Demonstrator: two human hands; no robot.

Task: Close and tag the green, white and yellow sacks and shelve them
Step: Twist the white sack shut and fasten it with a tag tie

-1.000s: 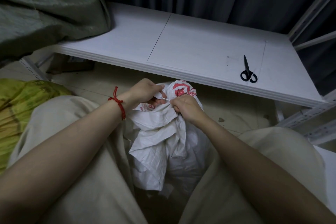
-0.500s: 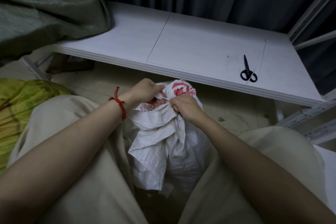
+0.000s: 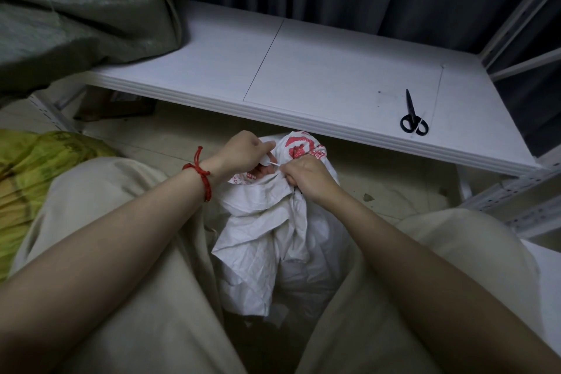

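Head view, K: white woven plastic sack with red print (image 3: pixel 267 222) stands on the floor between the knees, just below the front edge of the white board shelf (image 3: pixel 318 70). Its mouth is gathered into a neck.

M: Hands?

K: Left hand (image 3: pixel 243 150), fingers curled, pinches a thin white tie (image 3: pixel 274 163) at the neck. Right hand (image 3: pixel 306 174) is clamped round the bunched fabric, just beside the left. The tie spans the small gap between them. I cannot tell whether it loops fully round, because folds hide it.

M: How will it handle?

K: Judgement only. The weave is soft and crinkly and holds its creases. The surface is probably slick. The body slumps, so it is likely part-filled and not very heavy. Weight is unconfirmed.

M: Where to hold it?

K: At the gathered neck for tying. For the lift to the shelf, take one hand at the neck and the other under the base. A pull on the neck alone could slide fabric through the tie.

M: The other sacks?

K: A dull green woven sack (image 3: pixel 76 9) bulks over the shelf's left end and appears to rest on it. A yellow-green printed sack (image 3: pixel 27 179) lies on the floor beside the left knee. Neither touches the white sack. Black-handled scissors (image 3: pixel 413 115) lie on the shelf at right, well apart from both hands.
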